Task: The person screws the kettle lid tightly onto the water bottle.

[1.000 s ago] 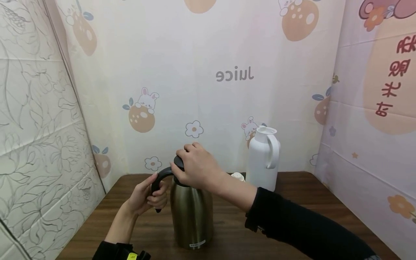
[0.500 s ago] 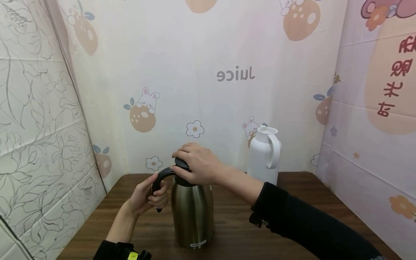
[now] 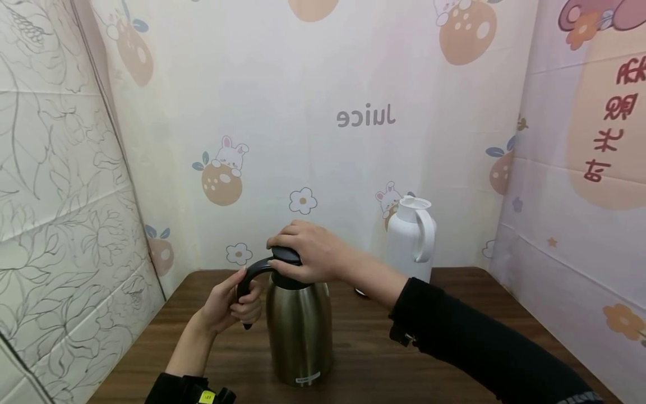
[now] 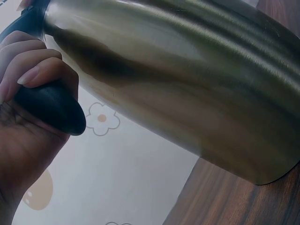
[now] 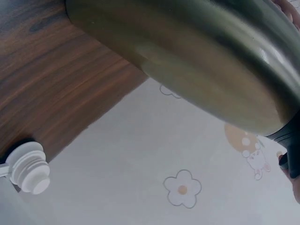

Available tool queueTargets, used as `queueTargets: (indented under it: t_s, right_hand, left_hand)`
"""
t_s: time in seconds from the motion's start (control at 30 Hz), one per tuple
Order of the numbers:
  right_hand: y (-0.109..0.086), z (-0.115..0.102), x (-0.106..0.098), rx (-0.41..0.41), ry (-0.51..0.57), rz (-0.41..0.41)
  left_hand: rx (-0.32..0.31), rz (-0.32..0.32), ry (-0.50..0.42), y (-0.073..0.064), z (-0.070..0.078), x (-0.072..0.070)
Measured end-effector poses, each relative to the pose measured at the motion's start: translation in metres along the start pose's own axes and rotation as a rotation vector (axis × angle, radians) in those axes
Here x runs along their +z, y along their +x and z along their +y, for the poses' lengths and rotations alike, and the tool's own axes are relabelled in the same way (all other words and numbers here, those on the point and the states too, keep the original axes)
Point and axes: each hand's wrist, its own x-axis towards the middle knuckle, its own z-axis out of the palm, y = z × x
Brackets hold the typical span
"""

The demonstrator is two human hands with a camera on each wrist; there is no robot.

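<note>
A brushed bronze-coloured thermos jug (image 3: 300, 336) with a black neck stands upright on the wooden table. My left hand (image 3: 219, 306) grips its black curved handle (image 3: 252, 272), the fingers wrapped round it. In the left wrist view, the handle's lower end (image 4: 58, 110) pokes out below the curled fingers. My right hand (image 3: 313, 249) lies over the top and holds the round black lid (image 3: 286, 256), thumb on the near side and fingers on the far side. In the right wrist view the jug body (image 5: 201, 61) fills the upper part, and most of the hand is out of frame.
A white thermos jug (image 3: 410, 241) with its handle stands at the back right, its top uncovered. Beside it on the table (image 3: 454, 336) sits a white stopper (image 5: 30, 168), mostly hidden behind my right forearm in the head view. Patterned cloth walls (image 3: 313, 157) surround the table.
My right hand has turned on the lid and its wrist has shifted slightly right, baring more of the black lid. The forearm now covers most of the white stopper. The left hand keeps its grip.
</note>
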Motion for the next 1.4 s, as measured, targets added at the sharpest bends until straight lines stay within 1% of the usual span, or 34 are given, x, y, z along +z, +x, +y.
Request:
queueTargets:
  t_s: [0.13,0.23,0.37,0.47,0.6,0.7,0.8,0.87,1.0,1.1,1.17,1.27,1.4]
  right_hand:
    - [0.001,-0.007,0.000,0.086,-0.049,-0.011]
    - [0.002,-0.015,0.000,0.166,-0.109,-0.026]
    - [0.005,-0.027,0.000,0.266,-0.193,-0.019]
    - [0.008,-0.035,0.001,0.338,-0.243,-0.011]
    - [0.013,-0.043,0.001,0.441,-0.289,-0.047]
    - [0.015,-0.046,0.000,0.480,-0.318,-0.090]
    - [0.015,-0.044,-0.002,0.456,-0.310,-0.121]
    - [0.013,-0.039,-0.004,0.415,-0.270,-0.140]
    - [0.007,-0.022,-0.008,0.278,-0.118,-0.151]
    - [0.003,-0.007,-0.008,0.156,-0.010,-0.132]
    - [0.001,0.002,-0.007,0.097,0.041,-0.120]
    - [0.000,0.010,-0.006,0.055,0.079,-0.105]
    - [-0.002,0.011,-0.005,0.057,0.068,-0.089]
  left_hand:
    - [-0.006,0.014,0.003,-0.001,0.000,0.001]
    - [-0.009,0.018,0.008,-0.001,0.000,0.001]
    - [-0.007,0.018,0.014,-0.001,0.000,0.001]
    - [-0.014,0.031,0.017,-0.002,0.001,0.002]
    - [-0.025,0.049,0.017,-0.002,0.001,0.002]
    - [-0.022,0.050,0.012,-0.002,0.001,0.001]
    - [-0.012,0.047,0.011,-0.001,0.001,0.001]
    - [-0.007,0.043,0.008,-0.001,0.001,0.001]
    - [0.003,0.030,0.000,0.000,0.001,0.000]
    - [0.009,0.020,-0.008,0.000,0.001,0.000]
    - [0.012,0.016,-0.011,0.000,0.001,0.000]
    - [0.015,0.014,-0.012,-0.001,0.001,0.000]
    - [0.012,0.012,-0.014,0.000,0.000,0.000]
